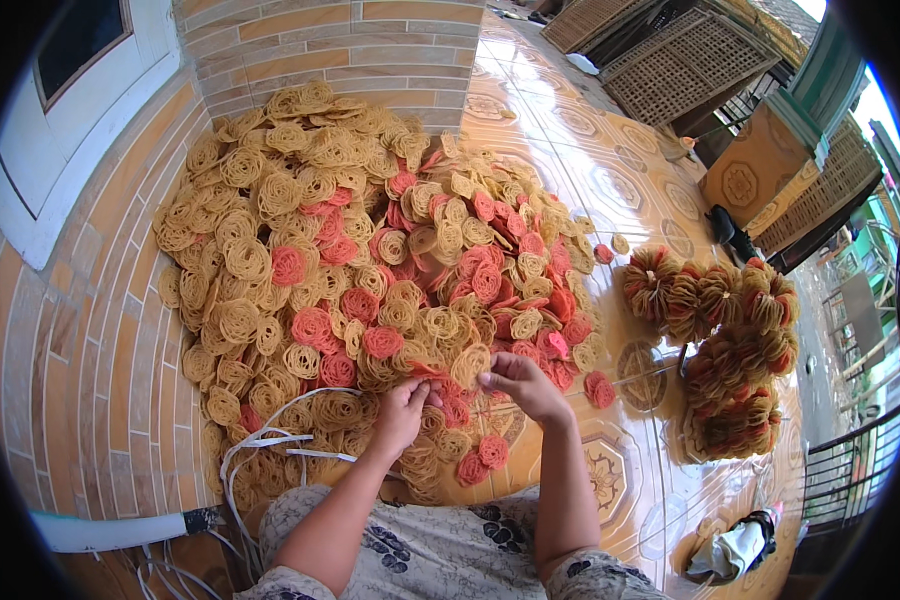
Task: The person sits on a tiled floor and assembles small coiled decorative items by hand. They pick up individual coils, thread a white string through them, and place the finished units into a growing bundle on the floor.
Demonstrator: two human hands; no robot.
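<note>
My right hand (527,388) pinches a tan, round, lacy cracker (470,366) by its right edge, with its flat face toward me. Close by on the left, my left hand (402,415) is closed, fingertips together, on a red cracker (428,371) that shows nearly edge-on. Both hands are just above the near side of a large heap of tan crackers (238,258) mixed with red crackers (312,328). A few loose red crackers (492,451) lie on the tiles between my forearms.
Bundled crackers (725,365) stand in rows on the glossy tiled floor (630,455) to the right. White plastic strips (232,470) curl beside my left arm. Brick-patterned walls (340,50) bound the heap behind and left. A cloth (727,548) lies lower right; woven racks (685,70) lean farther back.
</note>
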